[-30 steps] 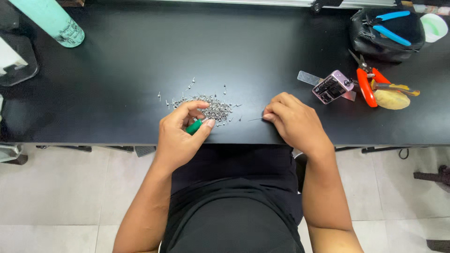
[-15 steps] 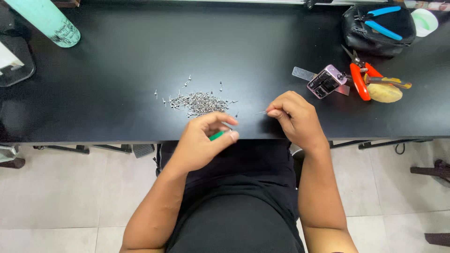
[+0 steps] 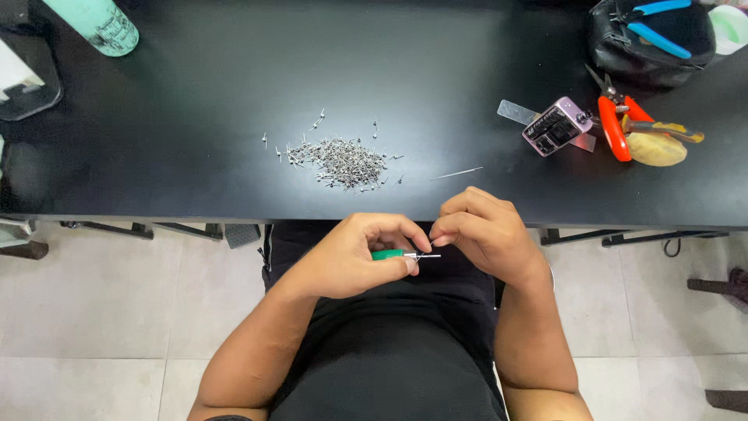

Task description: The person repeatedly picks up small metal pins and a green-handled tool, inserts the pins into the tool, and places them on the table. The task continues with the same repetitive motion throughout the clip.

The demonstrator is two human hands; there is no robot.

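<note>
At the far left corner of the smooth black tabletop (image 3: 195, 93) stands a pale green cylindrical bottle (image 3: 97, 23) with a dark printed label low on its side. Nearer the middle lies a loose heap of tiny shiny metal pins (image 3: 339, 160), a few scattered about it, and just right of it a thin metal needle (image 3: 457, 173) lies alone. Below the near edge, over the lap, the left hand (image 3: 354, 257) pinches a small green-handled tool (image 3: 393, 254) with a slim metal tip pointing right. The right hand (image 3: 479, 230) is curled, its fingertips pressed together at that tip. Far right rest a small pink boxy device (image 3: 555, 125), red-handled pliers (image 3: 614, 125) and a black pouch (image 3: 650, 39) with blue-handled tools.
</note>
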